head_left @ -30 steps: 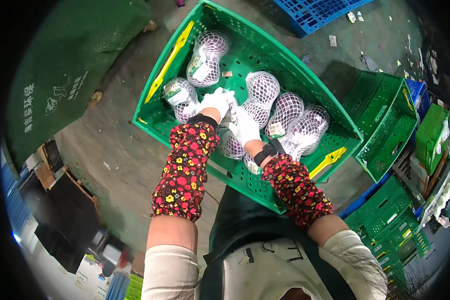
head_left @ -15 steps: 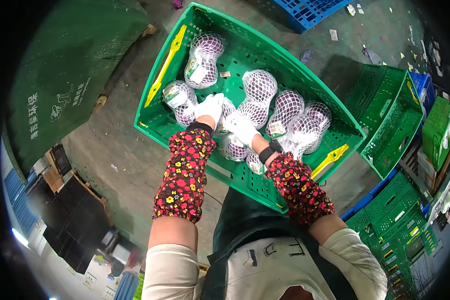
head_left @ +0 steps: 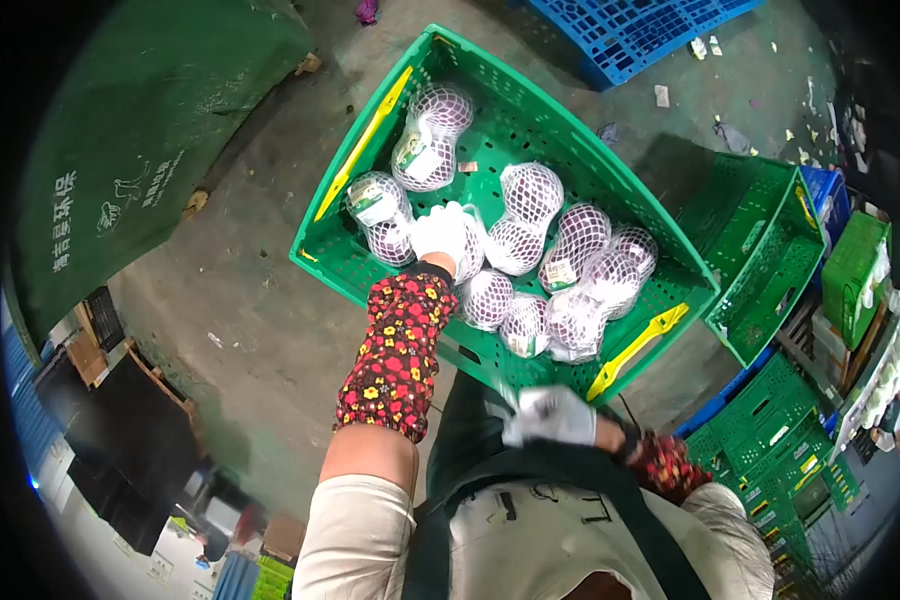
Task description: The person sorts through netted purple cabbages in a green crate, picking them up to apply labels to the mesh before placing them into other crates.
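Note:
A green perforated crate (head_left: 305, 235) holds several packs of round purple vegetables in white netting, some with paper labels. My left hand (head_left: 440, 236), in a white glove, is inside the crate, closed over a netted pack (head_left: 471, 248); its fingertips are partly hidden. Left of it lies a labelled netted pack (head_left: 380, 208), and another netted pack (head_left: 528, 215) lies to the right. My right hand (head_left: 555, 416), also gloved, is outside the near side of the crate, close to my apron. Motion smears its fingers, and a pale streak beside them cannot be made out.
Another green crate (head_left: 765, 300) stands on the floor to the right, near stacked green crates (head_left: 760, 440). A blue plastic pallet (head_left: 625, 50) lies beyond my crate. To the left is a large green bin (head_left: 135, 130). Scraps litter the floor (head_left: 730, 100).
My right hand has left the packs and pulled back out of the crate towards my body. My left hand stays at the netted pack. The crate appears slightly lower and rightward in view.

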Tool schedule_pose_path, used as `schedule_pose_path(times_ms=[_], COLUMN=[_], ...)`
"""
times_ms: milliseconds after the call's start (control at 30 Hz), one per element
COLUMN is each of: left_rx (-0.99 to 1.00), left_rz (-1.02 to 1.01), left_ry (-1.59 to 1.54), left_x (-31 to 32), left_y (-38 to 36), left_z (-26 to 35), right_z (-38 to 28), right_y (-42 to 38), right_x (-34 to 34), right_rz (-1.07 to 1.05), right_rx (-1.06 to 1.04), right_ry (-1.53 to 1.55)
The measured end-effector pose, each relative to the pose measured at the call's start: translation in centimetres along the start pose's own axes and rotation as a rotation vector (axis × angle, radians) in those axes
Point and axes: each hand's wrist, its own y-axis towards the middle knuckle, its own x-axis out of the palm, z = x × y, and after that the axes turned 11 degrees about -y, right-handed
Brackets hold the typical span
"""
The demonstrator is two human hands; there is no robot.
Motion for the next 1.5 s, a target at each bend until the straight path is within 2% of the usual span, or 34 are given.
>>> schedule_pose_path(times_ms=[33, 67, 133, 200, 267, 333, 367, 400, 467, 500, 533, 600, 633, 667, 700, 733, 867, 933, 967, 1000, 1033, 1067, 1100, 1133, 1167, 1200, 1267, 1300, 1333, 1400, 1467, 1500], left_rx=[-0.027, -0.056, -0.034, 0.021, 0.003, 0.086, 0.140, 0.140, 0.142, 0.027, 0.058, -0.024, -0.028, -0.139, -0.247, -0.250, -0.252, -0.143, -0.126, -0.141, -0.098, -0.061, -0.063, 0.021, 0.105, 0.102, -0.099, -0.097, 0.023, 0.068, 0.213, 0.271], left_rz=[-0.004, -0.006, 0.044, 0.090, 0.059, 0.169, 0.297, 0.296, 0.541, 0.517, 0.573, 0.562, 0.562, 0.432, 0.300, 0.300, 0.384, 0.191, 0.153, 0.166, 0.190, 0.213, 0.216, 0.434, 0.641, 0.636, 0.351, 0.339, 0.413, 0.727, 0.662, 0.501], left_ry=[0.004, 0.008, 0.013, 0.015, -0.015, -0.251, -0.373, -0.368, -0.438, -0.426, -0.428, -0.418, -0.421, -0.489, -0.554, -0.556, -0.575, -0.933, -0.988, -1.204, -1.012, -0.819, -0.825, -0.656, -0.475, -0.472, -0.841, -0.835, -0.831, -0.679, -0.553, -0.423], left_x=[0.3, 0.6, 1.1, 1.6, 0.0, -2.2, -3.2, -4.4, -6.2, -6.6, -6.8, -6.5, -6.3, -6.2, -6.1, -5.7, -4.1, -3.4, -3.4, -0.7, -0.4, -0.2, -0.8, -1.8, -2.5, -2.1, -1.1, -2.3, -3.7, -7.4, -10.1, -9.8], left_y=[0.1, 0.2, 0.3, 0.0, -0.9, -1.5, -1.3, -0.9, 0.6, 1.4, 2.4, 4.2, 4.6, 5.0, 5.4, 5.7, 5.9, 4.4, 3.6, 3.6, 3.3, 3.0, 3.1, 3.2, 3.3, 3.8, 4.7, 4.7, 4.7, 4.8, 6.1, 7.2], left_z=[0.0, 0.1, -0.3, -0.7, -0.4, 0.2, 0.3, 0.2, -0.1, -0.5, -1.4, -2.6, -3.1, -3.5, -3.8, -4.2, -4.6, -5.1, -4.5, -4.4, -4.2, -3.9, -3.6, -3.5, -3.4, -3.7, -4.6, -4.4, -4.4, -2.3, -1.3, -1.9], right_z=[2.8, 2.7, -0.5, 0.5, 2.1, -4.7, -5.9, -6.7, -8.2, -10.1, -12.1, -10.3, -9.9, -9.4, -8.0, -7.5, -7.9, -8.6, -8.3, -7.3, -3.3, -3.3, -3.1, -2.5, -1.9, -2.1, -3.5, -4.2, -5.3, -7.1, -6.2, -6.6], right_y=[-2.2, -3.8, -4.7, -3.1, 1.1, 6.7, 9.9, 13.0, 19.6, 21.5, 23.2, 28.0, 29.6, 31.5, 33.0, 33.6, 33.0, 30.5, 29.6, 29.1, 29.9, 29.4, 28.8, 28.6, 29.2, 29.4, 29.2, 29.0, 28.7, 28.4, 29.3, 28.8], right_x=[0.8, 0.8, -1.0, -4.9, -9.3, -11.0, -12.9, -14.7, -16.4, -15.1, -13.8, -13.7, -13.5, -13.4, -13.1, -12.6, -11.7, -11.5, -11.6, -12.1, -13.4, -13.5, -13.1, -13.0, -13.3, -13.2, -12.3, -12.0, -11.8, -11.6, -12.4, -12.4], right_rz=[0.004, 0.140, 0.279, 0.415, 0.609, 0.750, 0.720, 0.684, 0.603, 0.638, 0.663, 0.777, 0.784, 0.777, 0.873, 0.970, 0.890, 0.941, 0.918, 0.896, 0.940, 0.940, 0.931, 0.919, 0.922, 0.917, 0.863, 0.854, 0.861, 0.777, 0.825, 0.802], right_rx=[0.085, 0.014, 0.150, -0.047, -0.325, -0.259, -0.252, -0.240, -0.252, -0.098, 0.050, -0.068, -0.031, 0.013, -0.031, -0.076, 0.003, 0.277, 0.273, 0.270, 0.170, 0.171, 0.074, -0.026, -0.025, -0.022, 0.249, 0.239, 0.238, 0.261, 0.344, 0.345], right_ry=[-0.304, -0.102, 0.338, 0.015, -0.745, -0.412, -0.617, -0.820, -1.329, -1.065, -0.800, -1.088, -1.150, -1.214, -1.251, -1.286, -1.332, -1.093, -1.060, -1.027, -1.015, -1.025, -1.116, -1.200, -1.123, -1.118, -1.256, -1.259, -1.253, -1.241, -1.120, -1.150])
